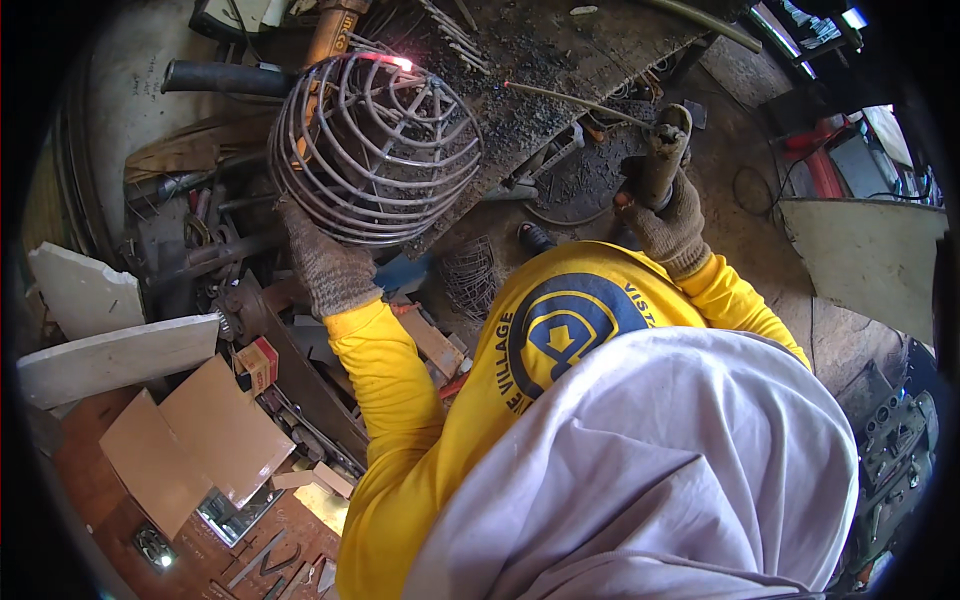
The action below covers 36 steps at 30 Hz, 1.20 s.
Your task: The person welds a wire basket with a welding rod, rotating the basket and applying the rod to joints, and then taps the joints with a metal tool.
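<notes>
My left hand (328, 258), in a brown knit glove, is closed on the lower left edge of a rounded cage of bent metal rods (420, 190). The cage is tilted over the edge of a dirty metal worktable (600, 50). Its upper rim has a bright red-hot spot near the top. In my right hand (668, 232), gloved too, is a welding electrode holder (660, 170). A thin welding rod (575, 102) sticks out of it to the left, its tip glowing orange. The tip is apart from the cage, a little to its right.
Behind the cage lies an orange power tool (335, 32) with a black cylindrical part (215, 77). Metal scrap clutters the left, beside pale boards (120, 358) and an opened cardboard box (215, 430). Another wire cage (470, 275) lies below the table. A pale panel (865, 255) stands at right.
</notes>
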{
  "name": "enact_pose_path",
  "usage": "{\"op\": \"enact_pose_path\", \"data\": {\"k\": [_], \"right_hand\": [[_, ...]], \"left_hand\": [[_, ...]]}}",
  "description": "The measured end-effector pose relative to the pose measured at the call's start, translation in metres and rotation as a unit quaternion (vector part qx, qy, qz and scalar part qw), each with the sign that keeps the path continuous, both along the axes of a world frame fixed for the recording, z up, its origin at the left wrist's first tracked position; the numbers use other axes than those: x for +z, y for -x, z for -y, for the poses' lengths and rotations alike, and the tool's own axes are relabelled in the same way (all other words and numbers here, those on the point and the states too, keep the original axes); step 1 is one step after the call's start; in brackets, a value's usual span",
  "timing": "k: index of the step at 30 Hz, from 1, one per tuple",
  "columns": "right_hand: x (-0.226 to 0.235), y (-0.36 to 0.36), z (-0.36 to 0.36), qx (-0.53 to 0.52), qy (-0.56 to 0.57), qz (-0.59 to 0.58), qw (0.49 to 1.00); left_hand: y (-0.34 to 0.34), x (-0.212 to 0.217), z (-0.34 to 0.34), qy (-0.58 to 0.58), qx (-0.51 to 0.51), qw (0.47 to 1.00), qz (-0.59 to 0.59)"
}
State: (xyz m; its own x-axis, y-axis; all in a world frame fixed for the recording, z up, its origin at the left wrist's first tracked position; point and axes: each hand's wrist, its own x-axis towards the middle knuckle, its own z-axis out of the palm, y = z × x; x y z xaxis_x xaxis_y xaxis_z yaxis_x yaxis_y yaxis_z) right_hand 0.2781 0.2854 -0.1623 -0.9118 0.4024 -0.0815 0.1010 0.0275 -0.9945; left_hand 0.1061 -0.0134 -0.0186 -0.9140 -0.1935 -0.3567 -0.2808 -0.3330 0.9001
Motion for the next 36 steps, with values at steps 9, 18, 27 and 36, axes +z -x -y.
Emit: {"op": "enact_pose_path", "data": {"k": [9, 18, 27, 36], "right_hand": [[0.007, 0.004, 0.008, -0.04, -0.002, 0.035, 0.999], [-0.008, 0.006, 0.006, -0.048, 0.069, 0.005, 0.996], [0.003, 0.01, 0.004, -0.045, 0.081, 0.013, 0.996], [0.002, 0.011, 0.001, -0.037, 0.073, 0.001, 0.997]], "left_hand": [[0.007, -0.022, 0.027, -0.024, 0.002, 0.999, -0.021], [0.001, -0.039, 0.05, -0.066, -0.022, 0.996, -0.051], [0.004, -0.07, 0.088, -0.106, -0.086, 0.986, -0.1], [0.008, -0.095, 0.112, -0.371, -0.21, 0.886, -0.186]]}}
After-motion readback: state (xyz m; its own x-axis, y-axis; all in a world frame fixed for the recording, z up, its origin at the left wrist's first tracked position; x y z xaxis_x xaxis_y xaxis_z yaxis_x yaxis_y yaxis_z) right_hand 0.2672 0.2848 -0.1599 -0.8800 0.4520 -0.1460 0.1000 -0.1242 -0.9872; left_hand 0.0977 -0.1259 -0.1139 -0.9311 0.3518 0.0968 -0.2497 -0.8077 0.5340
